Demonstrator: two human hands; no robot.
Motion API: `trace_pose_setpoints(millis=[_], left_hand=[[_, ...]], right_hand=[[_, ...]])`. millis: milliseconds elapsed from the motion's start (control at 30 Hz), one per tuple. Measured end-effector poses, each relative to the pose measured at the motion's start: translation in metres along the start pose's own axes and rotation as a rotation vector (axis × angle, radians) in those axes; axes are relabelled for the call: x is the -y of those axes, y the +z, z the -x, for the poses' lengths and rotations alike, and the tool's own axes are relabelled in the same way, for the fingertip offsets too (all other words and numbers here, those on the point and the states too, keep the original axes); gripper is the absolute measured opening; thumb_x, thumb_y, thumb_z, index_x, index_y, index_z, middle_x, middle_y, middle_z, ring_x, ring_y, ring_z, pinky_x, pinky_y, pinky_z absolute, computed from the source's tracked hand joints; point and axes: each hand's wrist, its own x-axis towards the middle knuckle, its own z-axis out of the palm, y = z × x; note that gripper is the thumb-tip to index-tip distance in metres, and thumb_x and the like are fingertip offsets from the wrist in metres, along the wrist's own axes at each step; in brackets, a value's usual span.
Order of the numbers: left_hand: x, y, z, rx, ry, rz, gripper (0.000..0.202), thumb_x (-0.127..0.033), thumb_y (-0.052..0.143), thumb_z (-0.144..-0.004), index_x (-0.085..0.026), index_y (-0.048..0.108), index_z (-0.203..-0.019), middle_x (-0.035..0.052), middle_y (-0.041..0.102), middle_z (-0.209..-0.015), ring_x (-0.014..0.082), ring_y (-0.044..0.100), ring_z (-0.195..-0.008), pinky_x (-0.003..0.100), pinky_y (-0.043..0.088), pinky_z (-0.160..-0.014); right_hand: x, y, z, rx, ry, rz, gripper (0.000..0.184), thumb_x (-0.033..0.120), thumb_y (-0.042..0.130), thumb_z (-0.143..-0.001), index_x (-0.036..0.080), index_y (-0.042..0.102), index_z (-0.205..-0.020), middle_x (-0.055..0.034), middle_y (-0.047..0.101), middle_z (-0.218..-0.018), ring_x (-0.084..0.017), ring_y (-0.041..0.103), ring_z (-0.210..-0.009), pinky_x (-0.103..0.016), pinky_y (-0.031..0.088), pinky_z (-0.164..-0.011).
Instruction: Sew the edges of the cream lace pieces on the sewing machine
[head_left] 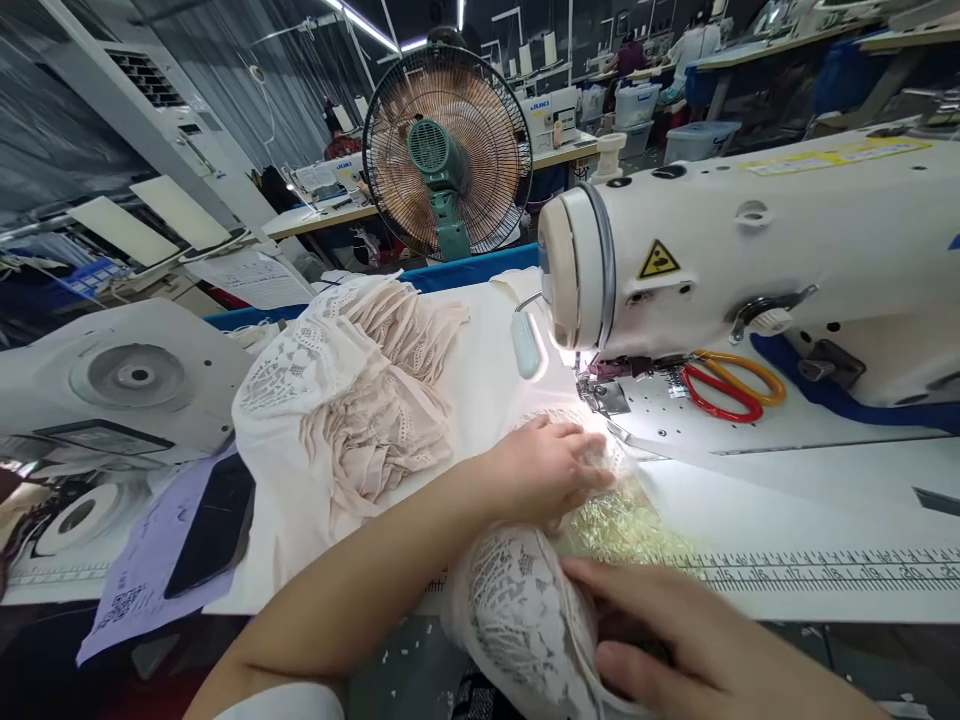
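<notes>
My left hand (551, 465) lies palm down, fingers stretched out, on pale lace fabric (551, 415) just in front of the sewing machine's presser foot (592, 395). From there a cream lace bra cup (517, 610) hangs over the table's front edge. Its right edge is between the fingers and thumb of my right hand (660, 625), which is slightly blurred. Yellowish, shiny material (630, 525) lies right of my left hand. The white sewing machine (705, 250) lights the spot under its needle.
A heap of cream lace pieces (375, 390) lies on the left. Red- and orange-handled scissors (731, 385) rest on the machine bed. A phone (214, 525) sits on purple paper (142, 555) beside another machine (127, 380). A large fan (448, 150) stands behind the table.
</notes>
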Motion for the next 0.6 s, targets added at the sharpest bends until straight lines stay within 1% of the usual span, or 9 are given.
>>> trace_pose_setpoints(millis=[67,133,200,267,333,400,467,533,600], left_hand=[[-0.011,-0.006,0.007,0.052,0.069,0.041,0.039,-0.018,0.058,-0.079,-0.032,0.058,-0.115,0.0022,0.045,-0.135,0.0250,0.041,-0.123,0.055,0.034,-0.100],[-0.023,-0.008,0.014,0.065,0.120,0.075,0.039,-0.013,0.061,-0.073,-0.027,0.061,-0.109,0.0016,0.049,-0.132,0.0240,0.039,-0.125,0.058,0.027,-0.105],[-0.035,-0.006,0.020,0.033,0.144,0.103,0.025,-0.014,0.060,-0.073,-0.021,0.065,-0.097,0.0031,0.053,-0.127,0.0235,0.041,-0.123,0.056,0.025,-0.107],[-0.044,0.001,0.025,-0.042,0.124,0.129,0.015,-0.015,0.053,-0.078,-0.017,0.064,-0.087,0.0050,0.058,-0.120,0.0216,0.048,-0.116,0.050,0.027,-0.107],[-0.051,0.012,0.027,-0.144,0.051,0.153,0.020,-0.016,0.045,-0.084,-0.014,0.062,-0.094,0.0071,0.061,-0.112,0.0186,0.055,-0.104,0.043,0.033,-0.105],[-0.055,0.024,0.026,-0.246,-0.037,0.137,0.032,-0.024,0.042,-0.088,-0.007,0.054,-0.113,0.0118,0.059,-0.115,0.0196,0.055,-0.102,0.038,0.039,-0.099],[-0.056,0.034,0.023,-0.292,-0.074,0.065,0.050,-0.036,0.042,-0.089,-0.001,0.043,-0.126,0.0172,0.049,-0.128,0.0245,0.049,-0.110,0.039,0.042,-0.093],[-0.054,0.040,0.020,-0.278,-0.051,-0.005,0.056,-0.044,0.038,-0.089,-0.003,0.043,-0.128,0.0154,0.043,-0.135,0.0275,0.046,-0.113,0.041,0.042,-0.091],[-0.048,0.042,0.017,-0.263,-0.017,-0.031,0.053,-0.044,0.036,-0.090,-0.007,0.047,-0.125,0.0103,0.047,-0.133,0.0264,0.048,-0.107,0.041,0.042,-0.089]], right_hand=[[0.005,-0.027,0.002,-0.036,-0.178,0.487,0.020,0.031,0.049,-0.089,0.031,0.066,-0.100,-0.0034,0.068,-0.086,-0.021,0.064,-0.077,-0.029,0.053,-0.059],[0.003,-0.052,-0.007,-0.114,-0.428,0.836,0.032,0.025,0.049,-0.087,0.025,0.057,-0.117,-0.0069,0.064,-0.109,-0.025,0.060,-0.098,-0.040,0.053,-0.078],[-0.005,-0.070,-0.020,0.009,-0.538,1.025,0.041,0.019,0.044,-0.084,0.017,0.051,-0.125,-0.0113,0.056,-0.124,-0.029,0.052,-0.113,-0.049,0.049,-0.088],[-0.015,-0.078,-0.029,0.160,-0.560,1.112,0.038,0.017,0.043,-0.081,0.014,0.057,-0.116,-0.0131,0.059,-0.120,-0.030,0.054,-0.109,-0.050,0.051,-0.086],[-0.023,-0.081,-0.029,0.235,-0.545,1.145,0.034,0.016,0.041,-0.083,0.013,0.060,-0.111,-0.0129,0.061,-0.116,-0.028,0.057,-0.105,-0.048,0.053,-0.084],[-0.028,-0.081,-0.022,0.244,-0.533,1.149,0.034,0.017,0.038,-0.088,0.014,0.057,-0.115,-0.0127,0.059,-0.119,-0.026,0.055,-0.109,-0.045,0.053,-0.087],[-0.031,-0.082,-0.013,0.238,-0.536,1.151,0.034,0.020,0.036,-0.091,0.015,0.054,-0.119,-0.0125,0.058,-0.120,-0.024,0.052,-0.113,-0.042,0.051,-0.090],[-0.034,-0.083,-0.005,0.232,-0.547,1.176,0.033,0.021,0.035,-0.093,0.015,0.055,-0.119,-0.0121,0.058,-0.120,-0.024,0.051,-0.114,-0.043,0.050,-0.091],[-0.036,-0.083,-0.002,0.216,-0.555,1.211,0.032,0.021,0.035,-0.093,0.015,0.055,-0.118,-0.0109,0.059,-0.120,-0.024,0.051,-0.114,-0.044,0.050,-0.091]])
